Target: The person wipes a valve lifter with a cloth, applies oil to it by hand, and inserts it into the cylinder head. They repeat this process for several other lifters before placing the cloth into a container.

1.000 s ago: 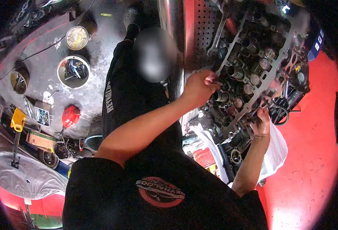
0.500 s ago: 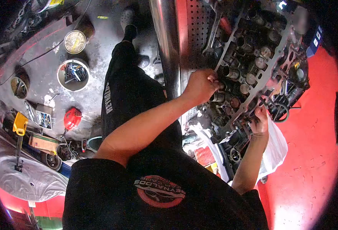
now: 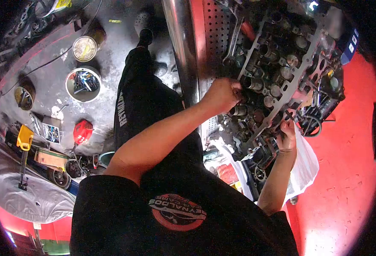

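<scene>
A cylinder head (image 3: 287,87) with rows of round bores and tappets lies on the bench, at the upper right of the head view. My left hand (image 3: 224,94) is closed at its near left edge, fingers curled together beside the metal cylinders. Whatever those fingers hold is hidden by the hand. On the opposite side, my right hand (image 3: 287,135) is closed low against the head's edge, near dark metal parts and a black hose (image 3: 313,124). Its grip is too dark to make out. White cloth or paper (image 3: 304,166) hangs under the right wrist.
Wrenches (image 3: 235,36) lie on a perforated panel (image 3: 217,30) left of the cylinder head. A shiny metal post (image 3: 181,47) stands near my legs. Floor items include a bucket of tools (image 3: 83,85), a lidded can (image 3: 84,49) and a red tool (image 3: 83,131).
The fingers of my left hand have turned slightly down and inward at the cylinder head's edge. My right hand stays in nearly the same place. The whole view has shifted a little.
</scene>
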A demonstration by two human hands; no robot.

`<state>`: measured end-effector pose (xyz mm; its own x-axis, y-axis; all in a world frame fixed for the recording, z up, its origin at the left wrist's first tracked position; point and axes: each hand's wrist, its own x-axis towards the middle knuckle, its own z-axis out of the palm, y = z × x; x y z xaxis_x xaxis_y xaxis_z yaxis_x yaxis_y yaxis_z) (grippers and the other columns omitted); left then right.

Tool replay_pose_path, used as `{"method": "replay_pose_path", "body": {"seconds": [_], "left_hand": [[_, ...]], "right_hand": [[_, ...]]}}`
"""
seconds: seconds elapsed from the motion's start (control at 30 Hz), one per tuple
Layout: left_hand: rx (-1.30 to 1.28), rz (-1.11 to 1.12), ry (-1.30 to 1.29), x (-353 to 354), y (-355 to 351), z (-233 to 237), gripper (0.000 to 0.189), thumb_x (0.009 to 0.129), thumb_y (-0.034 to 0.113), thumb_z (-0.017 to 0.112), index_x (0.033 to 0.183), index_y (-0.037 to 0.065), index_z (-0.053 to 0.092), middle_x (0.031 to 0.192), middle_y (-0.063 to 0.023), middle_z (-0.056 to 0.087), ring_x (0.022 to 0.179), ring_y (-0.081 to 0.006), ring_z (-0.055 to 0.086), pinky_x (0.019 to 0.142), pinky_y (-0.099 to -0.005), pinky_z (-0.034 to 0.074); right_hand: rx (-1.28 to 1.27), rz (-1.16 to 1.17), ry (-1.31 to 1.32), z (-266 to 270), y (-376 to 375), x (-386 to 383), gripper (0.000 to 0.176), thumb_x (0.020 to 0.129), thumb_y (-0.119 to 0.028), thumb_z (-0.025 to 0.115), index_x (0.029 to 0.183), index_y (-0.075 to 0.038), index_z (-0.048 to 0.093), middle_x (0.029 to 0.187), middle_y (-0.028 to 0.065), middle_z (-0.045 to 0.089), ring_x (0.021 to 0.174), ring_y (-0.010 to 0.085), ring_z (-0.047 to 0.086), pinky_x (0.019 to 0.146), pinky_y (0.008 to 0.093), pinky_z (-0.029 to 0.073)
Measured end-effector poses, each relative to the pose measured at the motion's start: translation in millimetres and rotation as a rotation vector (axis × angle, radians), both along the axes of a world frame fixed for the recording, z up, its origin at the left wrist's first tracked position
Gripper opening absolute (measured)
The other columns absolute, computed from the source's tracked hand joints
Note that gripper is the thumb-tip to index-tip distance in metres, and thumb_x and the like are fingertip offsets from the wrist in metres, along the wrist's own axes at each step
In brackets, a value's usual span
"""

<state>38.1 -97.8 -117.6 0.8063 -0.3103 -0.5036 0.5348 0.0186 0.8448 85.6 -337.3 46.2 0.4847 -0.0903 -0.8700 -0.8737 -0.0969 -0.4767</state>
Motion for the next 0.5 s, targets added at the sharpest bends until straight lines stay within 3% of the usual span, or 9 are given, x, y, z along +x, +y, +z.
{"method": "replay_pose_path", "body": {"seconds": [0.13,0.23,0.5], "left_hand": [[-0.102,0.066,0.108,-0.5,2.9,-0.1,0.016,0.072,0.015,0.066,0.081,0.002,0.068,0.076,-0.0205,0.065,0.075,-0.0375,0.064,0.069,-0.042,0.05],[-0.048,0.072,0.145,2.7,1.4,5.7,0.017,0.071,0.014,0.064,0.082,0.003,0.069,0.078,-0.02,0.066,0.077,-0.0384,0.064,0.07,-0.0414,0.051],[0.005,0.019,0.048,5.0,5.1,3.8,0.019,0.067,0.017,0.065,0.079,0.003,0.068,0.079,-0.0225,0.065,0.078,-0.0402,0.063,0.072,-0.0435,0.051]], "right_hand": [[-0.026,-0.027,-0.009,-1.3,-13.7,-4.6,0.06,0.071,-0.021,0.078,0.121,-0.005,0.049,0.093,0.0033,0.061,0.083,0.02,0.063,0.072,0.0349,0.053],[-0.028,-0.005,-0.001,-4.3,-18.4,-5.5,0.06,0.071,-0.022,0.078,0.122,-0.006,0.049,0.091,0.0021,0.06,0.08,0.0186,0.061,0.07,0.0335,0.052],[0.004,-0.002,0.033,-5.6,-25.5,-6.9,0.057,0.073,-0.022,0.077,0.121,-0.006,0.051,0.102,0.0046,0.063,0.092,0.0209,0.062,0.079,0.0351,0.051]]}}
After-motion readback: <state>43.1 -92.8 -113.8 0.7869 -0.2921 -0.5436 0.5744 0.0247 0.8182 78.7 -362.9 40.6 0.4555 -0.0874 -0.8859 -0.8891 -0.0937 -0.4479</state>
